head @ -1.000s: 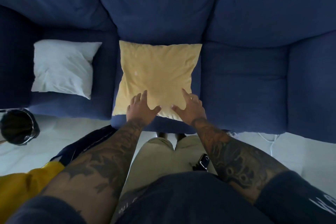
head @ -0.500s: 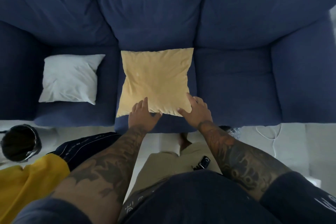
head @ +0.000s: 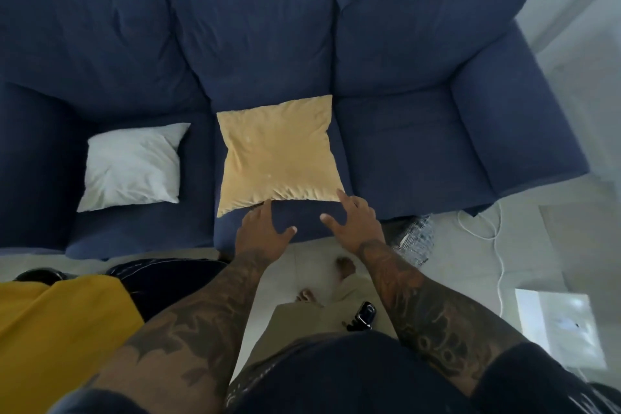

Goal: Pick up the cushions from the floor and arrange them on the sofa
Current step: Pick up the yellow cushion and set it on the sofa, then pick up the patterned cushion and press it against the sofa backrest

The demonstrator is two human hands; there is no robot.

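Observation:
A pale yellow cushion [head: 277, 153] lies flat on the middle seat of the dark blue sofa [head: 420, 151]. A white cushion [head: 131, 166] lies on the left seat. My left hand [head: 263, 233] hovers just below the yellow cushion's front edge, fingers apart, with its fingertips at the edge. My right hand [head: 356, 223] is open over the seat front, its index fingertip at the cushion's front right corner. Neither hand grips anything. On the floor at the lower left lie a bright yellow cushion [head: 57, 336] and a dark navy cushion [head: 168, 279] partly under it.
A dark round bin [head: 40, 276] peeks out behind the yellow floor cushion. A white cable [head: 497, 245] trails over the pale floor at the right, beside a white box [head: 557, 323]. The sofa's right seat holds nothing.
Both hands have slid back off the pale yellow cushion to its front edge and opened. My head has pulled back and up, so the whole sofa shows.

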